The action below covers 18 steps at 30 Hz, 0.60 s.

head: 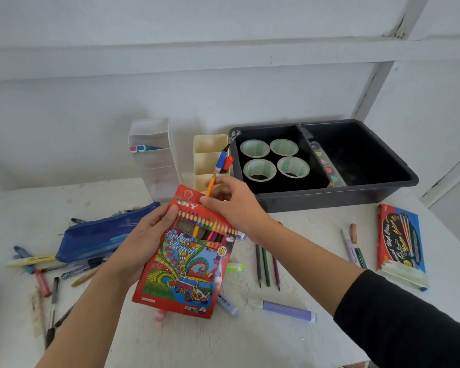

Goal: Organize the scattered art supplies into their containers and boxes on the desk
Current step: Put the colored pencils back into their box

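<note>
The red colour-pencil box (pixel 189 258) is in front of you, lifted off the white desk (pixel 223 341) and tilted with its top leaning to the right. Your left hand (pixel 146 235) grips its left edge, with the thumb lying across the printed front and the fingers wrapped behind. Your right hand (pixel 231 203) is at the top of the box, its fingers curled and pinching an orange pencil (pixel 211 185). The pencil stands up above the box top, and its lower end is hidden behind your fingers and the flap. Through the box's window you can see a row of pencils already inside.

Just right of the box, three loose pencils (pixel 267 265) lie side by side on the desk. A purple marker (pixel 287 309) lies off the box's lower right corner. Well to the right of the box lies a second, red-and-blue pencil pack (pixel 400 243).

Left of the box, a blue pencil case (pixel 98 235) rests on the desk. Further left, crayons and pens (pixel 51 274) are scattered about.

Behind the box stands a cream organiser (pixel 210 155) with a blue-capped and a red-capped pen (pixel 221 160) in it. A clear organiser (pixel 154 155) stands behind and to the left. Behind and to the right of the box sits a black tub (pixel 329 200) with four tape rolls (pixel 259 170) in its left compartment.
</note>
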Tool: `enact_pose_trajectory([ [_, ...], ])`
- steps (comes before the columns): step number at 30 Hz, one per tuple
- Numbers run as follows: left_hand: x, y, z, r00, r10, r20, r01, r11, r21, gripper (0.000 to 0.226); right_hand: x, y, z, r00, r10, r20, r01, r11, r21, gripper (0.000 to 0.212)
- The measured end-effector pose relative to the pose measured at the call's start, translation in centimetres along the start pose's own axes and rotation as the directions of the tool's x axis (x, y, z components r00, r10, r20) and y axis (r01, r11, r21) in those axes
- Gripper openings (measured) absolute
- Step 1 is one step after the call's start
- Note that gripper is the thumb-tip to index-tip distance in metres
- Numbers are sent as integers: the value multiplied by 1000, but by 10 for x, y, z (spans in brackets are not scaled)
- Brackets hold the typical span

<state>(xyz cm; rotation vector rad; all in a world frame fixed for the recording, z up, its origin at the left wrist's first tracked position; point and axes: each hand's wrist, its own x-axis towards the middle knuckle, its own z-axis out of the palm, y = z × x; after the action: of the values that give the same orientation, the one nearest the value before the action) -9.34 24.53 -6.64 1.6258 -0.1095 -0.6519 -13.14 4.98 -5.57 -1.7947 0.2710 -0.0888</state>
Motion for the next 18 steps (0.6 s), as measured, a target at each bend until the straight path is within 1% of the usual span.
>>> enact_pose_trajectory([
  [1,1,1,2,1000,6,0,-6,1000,-3,27,0,0,-2,998,-46,-47,46,999,3,50],
  [2,2,2,4,1000,9,3,-9,1000,-10,26,0,0,-4,993,-82,-84,84,996,15,59],
  [3,3,3,5,1000,10,7,-10,1000,-18,25,0,0,-7,989,-108,-105,111,994,20,61],
  [5,4,5,8,1000,8,13,-7,999,-31,26,-2,-1,-13,988,-126,-94,127,992,3,55],
  [8,5,4,13,999,3,36,-2,999,-32,26,-7,-2,-23,998,-63,-31,64,998,10,50],
  [10,6,3,17,998,4,56,-1,999,-43,24,-11,0,-31,999,-38,-7,38,999,17,41],
  [11,6,3,19,998,5,60,-2,999,-54,23,-13,1,-34,999,-46,10,47,999,-23,32],
  [12,7,3,20,998,9,57,-5,998,-63,23,-16,2,-36,997,-65,28,68,992,-105,24],
  [14,10,2,22,998,16,53,-13,998,-63,26,-22,6,-36,992,-118,51,128,948,-291,25],
  [16,13,1,23,998,11,63,-8,999,-54,29,-29,14,-36,972,-234,-2,213,890,-402,27],
  [18,15,0,24,998,1,65,2,999,-52,29,-38,27,-42,923,-368,-108,295,862,-412,23],
])
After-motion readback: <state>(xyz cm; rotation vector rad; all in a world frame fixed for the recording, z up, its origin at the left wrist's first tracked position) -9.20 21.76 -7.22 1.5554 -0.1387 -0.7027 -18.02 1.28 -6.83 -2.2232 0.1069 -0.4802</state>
